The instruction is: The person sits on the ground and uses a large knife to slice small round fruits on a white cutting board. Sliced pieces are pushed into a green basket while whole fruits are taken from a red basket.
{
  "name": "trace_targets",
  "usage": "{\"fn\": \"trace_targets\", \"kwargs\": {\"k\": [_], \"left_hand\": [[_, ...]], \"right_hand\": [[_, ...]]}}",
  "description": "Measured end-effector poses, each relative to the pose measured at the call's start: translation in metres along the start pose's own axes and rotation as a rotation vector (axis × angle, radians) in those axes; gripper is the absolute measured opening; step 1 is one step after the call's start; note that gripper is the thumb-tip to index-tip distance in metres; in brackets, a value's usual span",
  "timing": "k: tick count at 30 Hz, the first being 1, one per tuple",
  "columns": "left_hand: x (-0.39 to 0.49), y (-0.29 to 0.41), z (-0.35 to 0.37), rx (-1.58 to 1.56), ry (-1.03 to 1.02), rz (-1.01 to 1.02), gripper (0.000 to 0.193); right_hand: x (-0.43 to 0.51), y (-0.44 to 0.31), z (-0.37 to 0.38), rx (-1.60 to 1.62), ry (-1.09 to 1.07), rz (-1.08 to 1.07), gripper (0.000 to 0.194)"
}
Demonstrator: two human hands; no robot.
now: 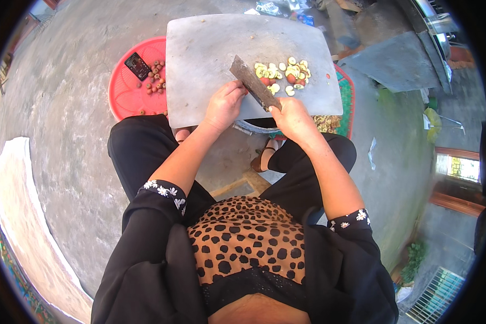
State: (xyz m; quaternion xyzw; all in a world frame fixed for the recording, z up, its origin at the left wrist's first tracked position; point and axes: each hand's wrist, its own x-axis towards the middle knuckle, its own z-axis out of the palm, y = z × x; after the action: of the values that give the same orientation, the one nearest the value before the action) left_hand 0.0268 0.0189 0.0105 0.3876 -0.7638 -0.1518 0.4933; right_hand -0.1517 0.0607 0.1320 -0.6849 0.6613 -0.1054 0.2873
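Observation:
My right hand [293, 115] grips a cleaver [251, 79] with a dark, worn blade, slanting up and left over a pale grey board [202, 48]. Beside the blade, the fingers of my left hand [226, 103] are pinched together on the board. A bit of red shows at their tips, apparently a small round fruit, mostly hidden by the fingers. Right of the blade lie yellowish fruit slices [269, 72], loosely heaped with several red-skinned end pieces [290, 78]. A lone slice [290, 90] rests nearer to me.
Left of the board, a red plastic basket [119, 85] holds whole small fruits [156, 77] and a phone [137, 66]. Dried-looking slices [327, 123] lie in a green and red basket [346, 95] under the board's right side. A pale cloth [20, 194] lies on the concrete floor.

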Motion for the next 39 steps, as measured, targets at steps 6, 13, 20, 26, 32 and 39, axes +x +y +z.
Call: {"fn": "trace_targets", "kwargs": {"k": [6, 13, 20, 26, 32, 39], "left_hand": [[-0.003, -0.003, 0.001, -0.038, -0.023, -0.056, 0.014], [-0.002, -0.001, 0.003, -0.016, 0.003, -0.041, 0.014], [-0.001, -0.001, 0.004, 0.000, 0.015, -0.037, 0.014], [-0.004, -0.004, 0.004, 0.005, 0.010, -0.043, 0.012], [-0.004, -0.003, 0.003, -0.008, 0.003, -0.039, 0.010], [-0.002, 0.000, 0.003, -0.053, 0.028, -0.102, 0.010]], "right_hand": [[0.015, -0.004, 0.002, -0.048, -0.012, -0.037, 0.022], [0.030, -0.002, 0.020, -0.093, 0.056, -0.085, 0.026], [0.003, 0.000, 0.013, 0.066, 0.068, -0.034, 0.023], [-0.003, -0.001, 0.006, -0.020, 0.049, -0.066, 0.022], [0.015, -0.007, 0.014, -0.101, 0.042, -0.104, 0.021], [0.032, 0.003, 0.021, 0.043, 0.046, -0.011, 0.025]]}}
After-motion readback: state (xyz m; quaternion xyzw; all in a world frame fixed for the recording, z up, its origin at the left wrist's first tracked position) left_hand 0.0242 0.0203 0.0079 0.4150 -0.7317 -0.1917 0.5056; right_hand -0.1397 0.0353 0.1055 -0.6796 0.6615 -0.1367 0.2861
